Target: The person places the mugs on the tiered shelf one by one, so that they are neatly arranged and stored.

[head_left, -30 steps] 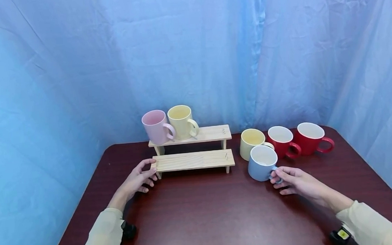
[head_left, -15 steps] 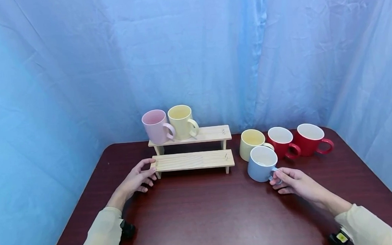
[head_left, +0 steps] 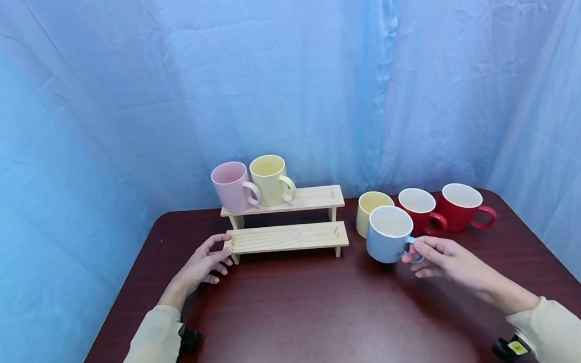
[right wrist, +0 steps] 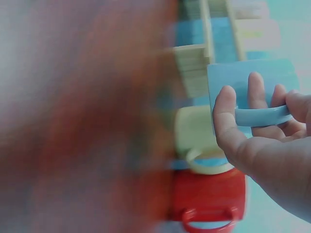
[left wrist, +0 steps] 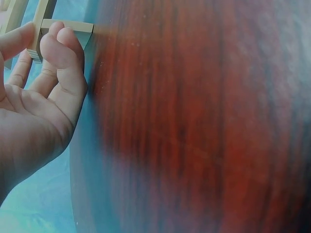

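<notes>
The light blue mug (head_left: 387,236) hangs upright just above the table, a dark shadow under its base. Its handle (right wrist: 262,116) is pinched between the thumb and fingers of my right hand (head_left: 458,268), also in the right wrist view (right wrist: 272,141). My left hand (head_left: 196,270) grips the left end of the lower wooden shelf (head_left: 286,238); in the left wrist view the hand (left wrist: 39,111) has its fingers about the shelf's end. On the upper shelf (head_left: 316,197) a pink mug (head_left: 232,190) and a yellow mug (head_left: 268,184) stand side by side.
Behind the blue mug stands a second yellow mug (head_left: 365,221). Two red mugs, one nearer (head_left: 415,218) and one farther right (head_left: 454,216), have handles turned right. The dark red table (head_left: 298,314) meets a blue curtain (head_left: 284,82) behind.
My right hand has lifted the blue mug by its handle from the tabletop, and it now covers more of the yellow mug behind. The left hand has hardly moved.
</notes>
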{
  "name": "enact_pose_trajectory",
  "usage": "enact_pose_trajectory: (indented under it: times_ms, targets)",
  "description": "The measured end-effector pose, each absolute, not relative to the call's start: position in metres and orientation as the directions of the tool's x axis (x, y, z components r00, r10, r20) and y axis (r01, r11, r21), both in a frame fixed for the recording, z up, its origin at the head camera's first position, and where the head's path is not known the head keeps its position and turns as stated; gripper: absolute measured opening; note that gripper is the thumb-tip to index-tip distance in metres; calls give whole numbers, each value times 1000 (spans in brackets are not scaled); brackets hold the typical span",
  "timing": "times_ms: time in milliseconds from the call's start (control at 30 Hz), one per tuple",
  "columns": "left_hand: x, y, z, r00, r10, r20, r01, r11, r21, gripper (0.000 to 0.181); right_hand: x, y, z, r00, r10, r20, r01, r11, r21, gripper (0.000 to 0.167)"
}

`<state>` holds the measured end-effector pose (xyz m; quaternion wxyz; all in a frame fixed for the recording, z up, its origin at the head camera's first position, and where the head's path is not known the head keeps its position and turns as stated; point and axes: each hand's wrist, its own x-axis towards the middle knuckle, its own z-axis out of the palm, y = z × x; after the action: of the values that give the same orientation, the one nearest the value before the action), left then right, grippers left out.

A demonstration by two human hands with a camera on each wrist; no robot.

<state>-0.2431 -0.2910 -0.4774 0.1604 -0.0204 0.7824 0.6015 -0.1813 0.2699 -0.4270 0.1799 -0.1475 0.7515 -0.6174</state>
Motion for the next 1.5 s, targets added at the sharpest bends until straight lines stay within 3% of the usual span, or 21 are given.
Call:
enact_pose_trajectory:
  times_ms: [267, 533, 1000, 1500]
  targets:
    - [-243, -292, -476, -947, 158, -279, -227, 282, 932, 51, -198, 255, -380, -897, -443, -8, -62, 143, -988, 30]
    - [-243, -291, -476, -946, 153, -286, -234, 290, 928, 52, -229, 232, -352, -918, -397, -16, -53, 162, -985, 37]
    - [-249, -286, -476, -945, 167, -282, -225, 296, 928, 50, -274, 178, -341, -909, -408, -78, 2, 183, -983, 38]
    - [-245, -298, -479, -940, 161, -301, -245, 297, 923, 54, -300, 126, -348, -882, -438, -172, 85, 210, -974, 32]
